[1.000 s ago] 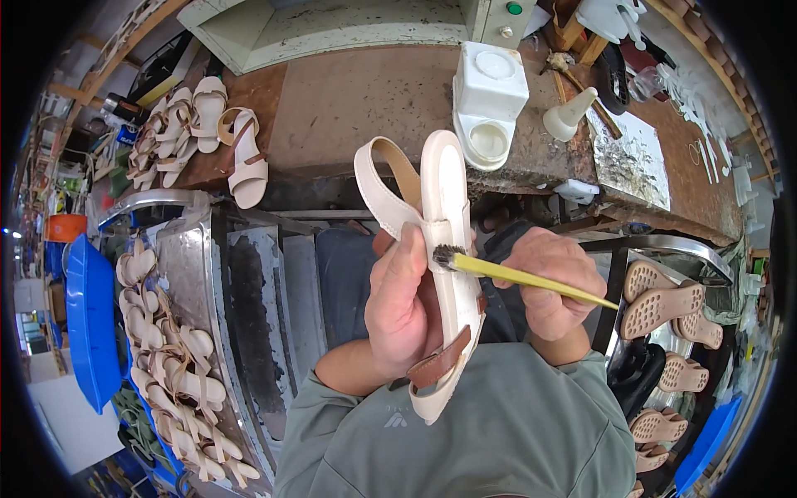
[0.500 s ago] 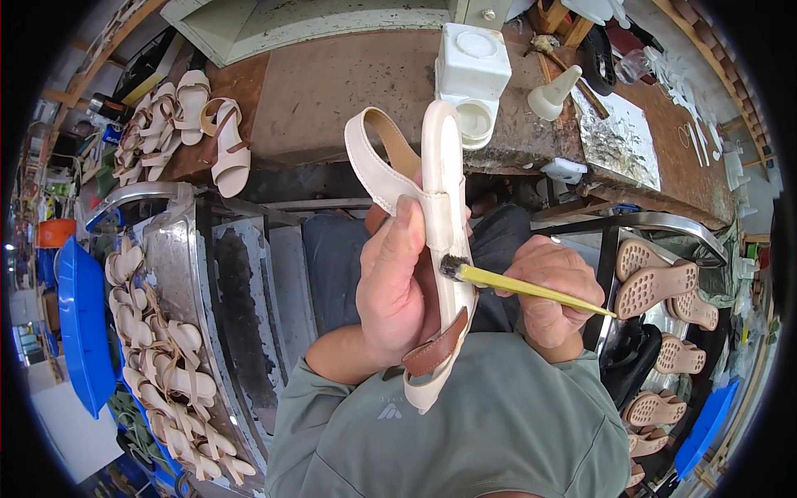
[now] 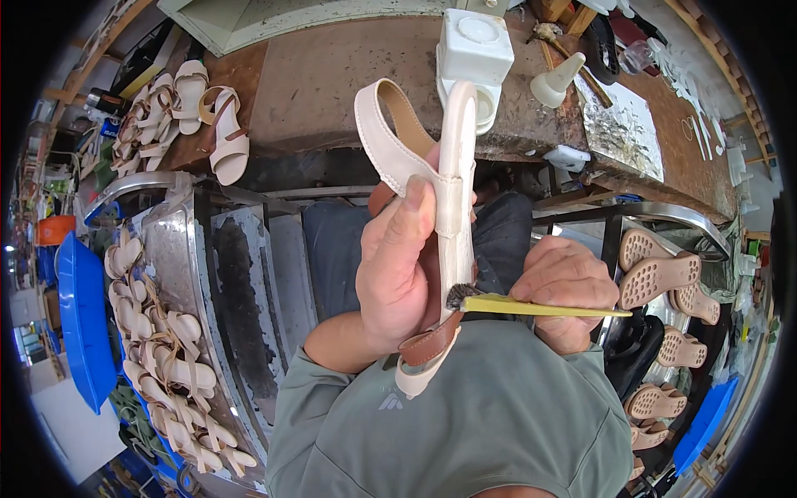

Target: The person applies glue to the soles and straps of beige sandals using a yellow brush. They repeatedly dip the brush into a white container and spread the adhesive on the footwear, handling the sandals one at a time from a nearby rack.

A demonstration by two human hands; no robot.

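My left hand [image 3: 400, 274] is closed around a cream sandal upper [image 3: 455, 207], held up on edge in front of my chest. A wide cream strap loops out at its far left, and a brown strap [image 3: 429, 344] crosses its near end. In my right hand [image 3: 569, 290] is a brush [image 3: 531, 307] with a flat yellow-green handle and dark bristles. Those bristles touch the pale side of the sandal, just above the brown strap. My left fingers behind the sandal are mostly hidden.
Ahead, a worn bench carries a white container [image 3: 475, 50] and a white cone-shaped nozzle [image 3: 556, 80]. Several cream sandals [image 3: 228, 149] lie at its left end. Racks flank me: cream uppers [image 3: 178, 373] on the left, beige soles with holes [image 3: 660, 280] on the right.
The brush has slid down the sandal's side toward the brown strap, and its handle is now more level. The sandal has risen slightly and tilted, its far end leaning right.
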